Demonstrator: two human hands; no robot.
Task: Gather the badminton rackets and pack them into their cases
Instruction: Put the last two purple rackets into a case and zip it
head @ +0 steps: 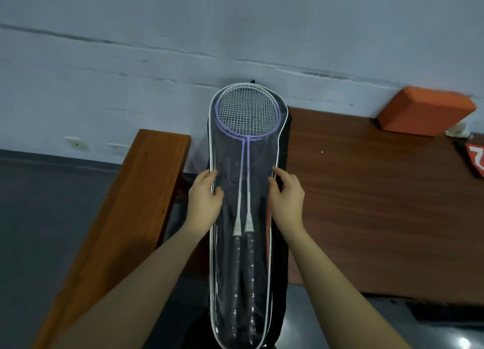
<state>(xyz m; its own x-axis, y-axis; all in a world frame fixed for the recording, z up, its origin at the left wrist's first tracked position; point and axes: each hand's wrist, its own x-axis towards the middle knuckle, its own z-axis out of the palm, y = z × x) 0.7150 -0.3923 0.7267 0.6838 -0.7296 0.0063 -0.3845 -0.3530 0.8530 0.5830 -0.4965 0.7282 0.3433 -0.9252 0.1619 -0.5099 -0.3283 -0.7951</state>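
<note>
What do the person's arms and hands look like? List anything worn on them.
Both forearms are bare up to the frame edge, with no sleeves in view. The left hand and the right hand wear no gloves, and no rings, watch or wristbands show. The nails look short and unpainted.

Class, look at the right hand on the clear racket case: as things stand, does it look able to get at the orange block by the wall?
Probably yes, but not at once. The right hand grips the edge of the clear case and must let go first. The bare table between it and the orange block holds no obstacle, though the reach looks long.
</note>
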